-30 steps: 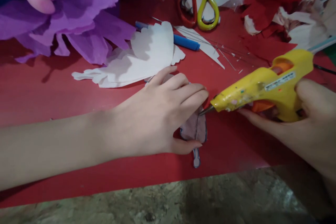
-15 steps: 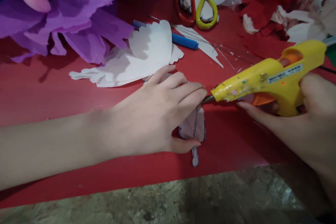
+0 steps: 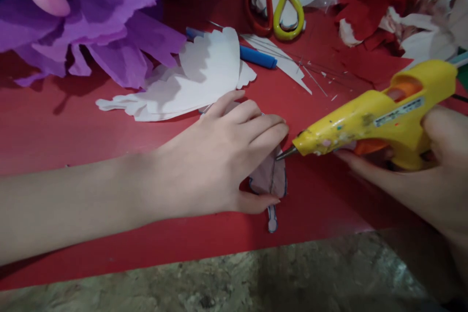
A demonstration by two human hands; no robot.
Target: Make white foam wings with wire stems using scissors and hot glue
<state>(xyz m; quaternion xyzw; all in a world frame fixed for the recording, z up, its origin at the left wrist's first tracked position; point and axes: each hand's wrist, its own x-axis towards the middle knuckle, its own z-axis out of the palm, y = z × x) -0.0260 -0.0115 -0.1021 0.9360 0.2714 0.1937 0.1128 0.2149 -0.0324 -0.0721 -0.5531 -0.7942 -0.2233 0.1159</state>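
Note:
A greyish-pink paper petal with a dark blue outline and a narrow stem lies on the red table. A thin dark line, perhaps a wire, runs down its middle. My left hand is bent over the petal, holding it down with fingertips and thumb and hiding its upper part. In my right hand is a yellow hot glue gun, fingers wrapped round its handle by the orange trigger. Its metal nozzle points left, at the petal's middle line just below my left fingers; whether it touches I cannot tell.
White scalloped paper cutouts lie beyond my left hand, near a blue pen and thin wires. Red-and-yellow-handled scissors rest farther back. Purple paper petals fill the far left, red paper the far right.
The glue gun has tilted and its nozzle has moved slightly down and left along the petal's middle line. My left hand and the petal stay in place.

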